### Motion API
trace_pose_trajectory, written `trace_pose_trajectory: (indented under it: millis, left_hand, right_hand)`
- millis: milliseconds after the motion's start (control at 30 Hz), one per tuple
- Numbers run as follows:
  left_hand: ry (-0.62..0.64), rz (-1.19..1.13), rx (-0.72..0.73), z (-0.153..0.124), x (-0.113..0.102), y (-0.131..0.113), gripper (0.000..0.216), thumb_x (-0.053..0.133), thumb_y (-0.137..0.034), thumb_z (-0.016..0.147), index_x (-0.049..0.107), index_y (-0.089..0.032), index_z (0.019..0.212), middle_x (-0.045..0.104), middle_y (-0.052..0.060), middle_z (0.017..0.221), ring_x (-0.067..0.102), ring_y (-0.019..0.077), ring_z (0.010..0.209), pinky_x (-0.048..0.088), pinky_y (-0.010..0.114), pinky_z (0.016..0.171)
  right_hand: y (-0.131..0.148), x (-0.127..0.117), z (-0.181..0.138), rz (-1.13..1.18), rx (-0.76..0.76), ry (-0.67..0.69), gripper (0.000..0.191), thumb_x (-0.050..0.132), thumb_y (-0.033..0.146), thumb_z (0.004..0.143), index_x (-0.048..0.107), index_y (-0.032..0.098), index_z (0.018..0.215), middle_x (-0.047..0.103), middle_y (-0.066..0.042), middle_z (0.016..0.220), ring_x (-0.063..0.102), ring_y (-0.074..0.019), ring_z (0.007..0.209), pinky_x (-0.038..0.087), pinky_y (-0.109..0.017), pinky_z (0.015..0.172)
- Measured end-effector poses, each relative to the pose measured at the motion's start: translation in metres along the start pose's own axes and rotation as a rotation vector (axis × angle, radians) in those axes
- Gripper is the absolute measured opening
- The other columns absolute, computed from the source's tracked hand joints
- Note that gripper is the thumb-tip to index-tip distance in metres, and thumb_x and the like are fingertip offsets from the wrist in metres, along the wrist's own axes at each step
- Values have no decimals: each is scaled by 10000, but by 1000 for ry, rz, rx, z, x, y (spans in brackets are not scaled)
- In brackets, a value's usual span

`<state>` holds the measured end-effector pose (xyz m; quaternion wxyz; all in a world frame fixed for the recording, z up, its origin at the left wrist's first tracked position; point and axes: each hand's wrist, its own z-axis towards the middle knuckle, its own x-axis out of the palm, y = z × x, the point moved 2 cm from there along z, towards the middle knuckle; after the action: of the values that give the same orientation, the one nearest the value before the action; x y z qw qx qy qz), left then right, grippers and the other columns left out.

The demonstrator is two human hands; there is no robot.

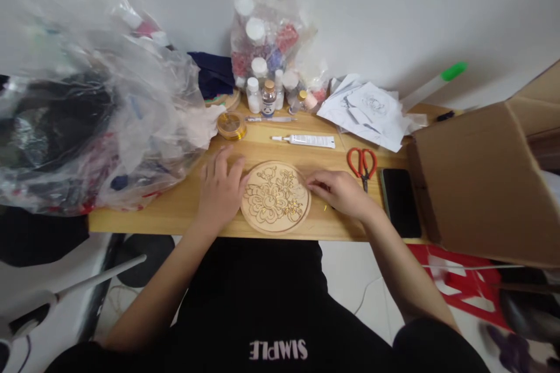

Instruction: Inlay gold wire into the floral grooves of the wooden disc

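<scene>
A round wooden board [275,226] lies flat near the table's front edge, bearing a flower design [269,201] outlined in thin gold lines. My left hand [222,186] rests at its left side, fingers apart, the thumb against the rim. On the opposite side, my right hand [336,192] has thumb and forefinger pinched together at the board's right edge; whatever is between them is too small to make out. A tiny gold snippet [325,208] lies beneath that hand. Behind the board are a spool of gold wire [231,126] and a white glue tube [312,140].
Red-handled scissors [362,164] and a black phone [400,203] lie right of my right hand. A cardboard box [476,175] stands beyond. Plastic bags [144,105] crowd the left. Small bottles [268,99], a pen [271,119] and paper drawings [367,108] sit at the back.
</scene>
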<state>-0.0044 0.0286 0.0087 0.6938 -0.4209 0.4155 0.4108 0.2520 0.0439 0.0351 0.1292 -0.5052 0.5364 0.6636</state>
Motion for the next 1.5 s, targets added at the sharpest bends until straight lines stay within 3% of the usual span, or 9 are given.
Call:
trace_pose_trajectory:
  millis: [300,500,633,1033,1500]
  left_hand:
    - [72,-261,210,-4,-7,-39,183,463,-210,944,635,-172,992,599,107,1158,545,253,1104,464,444,946]
    - [36,-260,287,5,-3,-67,255,445,-270,961,645,-159,848,656,57,881,571,217,884,472,400,847]
    - [2,-221,276,8,-3,-74,330,398,-227,960,617,-172,718,621,38,740,556,195,785,450,382,810]
    - [-15,-220,367,-2,-1,-77,294,393,-155,910,608,-187,712,610,35,720,535,195,744,387,353,731]
    - [-122,-216,350,-6,-6,-80,251,414,-146,906,605,-185,749,657,27,775,558,181,741,403,338,730]
  right_hand:
    - [18,0,-2,-193,-90,-30,224,460,224,953,682,197,951,703,-53,857,636,-179,783,435,-284,669]
    - [43,-7,-3,-429,-262,-122,264,403,193,971,665,179,954,687,-55,811,598,-159,702,378,-276,599]
    - [43,-6,-4,-405,-217,-120,279,391,234,978,657,173,924,697,-63,820,596,-153,688,375,-272,588]
    - [39,14,-20,-196,-168,-219,228,450,255,961,665,190,926,733,-40,798,664,-142,670,458,-242,591]
    - [57,29,-35,-78,-74,-543,147,523,185,914,669,177,918,742,-52,772,666,-149,627,506,-254,590]
